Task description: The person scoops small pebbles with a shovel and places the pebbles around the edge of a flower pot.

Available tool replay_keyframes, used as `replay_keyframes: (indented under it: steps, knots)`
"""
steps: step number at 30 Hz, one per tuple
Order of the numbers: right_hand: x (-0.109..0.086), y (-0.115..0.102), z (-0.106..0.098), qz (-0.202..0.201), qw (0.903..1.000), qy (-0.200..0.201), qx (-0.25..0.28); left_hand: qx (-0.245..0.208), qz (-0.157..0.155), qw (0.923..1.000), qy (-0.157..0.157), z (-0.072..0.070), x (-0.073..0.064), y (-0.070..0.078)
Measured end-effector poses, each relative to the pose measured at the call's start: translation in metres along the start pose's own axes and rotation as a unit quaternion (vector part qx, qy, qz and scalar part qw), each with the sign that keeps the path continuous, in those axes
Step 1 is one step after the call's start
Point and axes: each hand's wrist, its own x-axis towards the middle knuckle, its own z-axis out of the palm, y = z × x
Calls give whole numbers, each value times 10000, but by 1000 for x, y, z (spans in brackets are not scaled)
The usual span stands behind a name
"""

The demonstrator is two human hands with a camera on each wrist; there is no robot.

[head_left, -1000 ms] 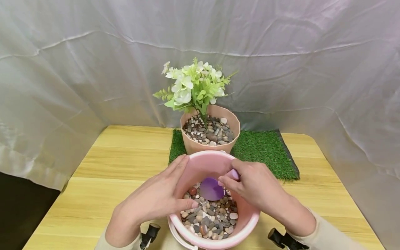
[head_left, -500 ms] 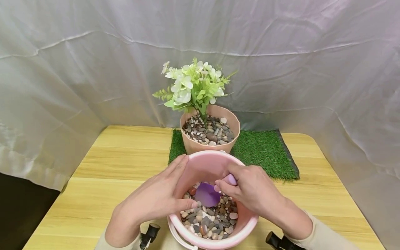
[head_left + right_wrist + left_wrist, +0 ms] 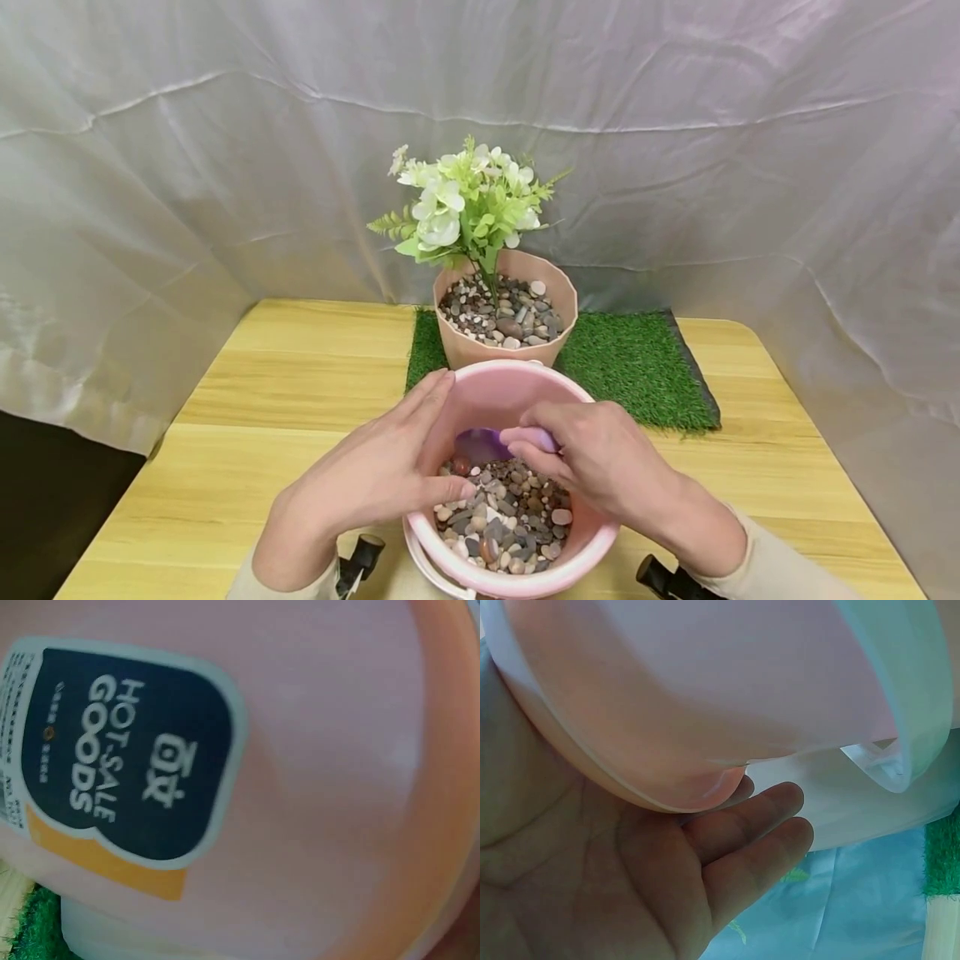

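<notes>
A pink bucket with pebbles in it stands at the front of the table. My right hand reaches inside and grips the lilac handle of a purple scoop. The scoop's bowl is tilted above the stones, near the bucket's far left inner wall. At the left rim my left hand rests with its thumb over the inside. In the left wrist view, its fingers lie loosely extended under the rim, along the outside. The right wrist view shows the bucket's labelled outer wall and no scoop.
Right behind the bucket, a peach flowerpot of pebbles holds white artificial flowers. It stands on a green turf mat on the wooden table. The bucket's handle hangs at its front left. Grey cloth surrounds the table.
The scoop has swung left and then up inside the bucket, its bowl turning away from the view. The right hand has shifted slightly left; the left hand has stayed put.
</notes>
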Motion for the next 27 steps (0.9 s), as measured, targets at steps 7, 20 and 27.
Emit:
replay_keyframes:
  steps: [7, 20, 27]
  knots:
    - [0, -4, -13, 121, 9993, -351, 91, 4, -99, 10000, -10, -1, 0, 2]
    - [-2, -12, -24, 943, 9872, 53, -1288, -151, -294, 9994, -48, 0, -1, 3]
    - [-3, -15, -26, 1194, 9832, -191, -1368, -112, -268, 9996, -43, 0, 0, 3]
